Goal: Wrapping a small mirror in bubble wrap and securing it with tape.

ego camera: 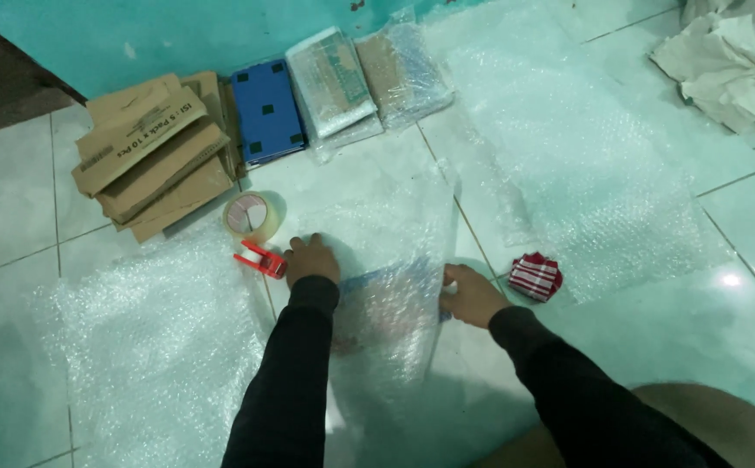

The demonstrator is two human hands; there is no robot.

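Nearest the camera, two dark sleeves reach forward over a pale tiled floor (13,217); between them lies a flat item wrapped in bubble wrap (390,308), its bluish edge showing through the film. The left hand (311,259) presses flat on the wrap's left side, fingers together and clamped on nothing; the right hand (471,295) pinches the wrap's right edge between thumb and fingers.

Just beside the left hand sits a red tape dispenser (260,258) with its roll of clear tape (249,217); a small red-and-white striped packet (535,276) lies near the right hand.

Risk, as judged: the loose film may spring open if either hand lifts, there being no tape visible on it; the dispenser's cutting edge lies close to the left fingers.

Further off, large bubble wrap sheets (585,156) spread left and right. Against the teal wall: a stack of flattened cardboard boxes (152,156), holding nothing; a blue box (266,113), closed, contents unseen; two wrapped parcels (369,78); crumpled paper (724,61) at far right.
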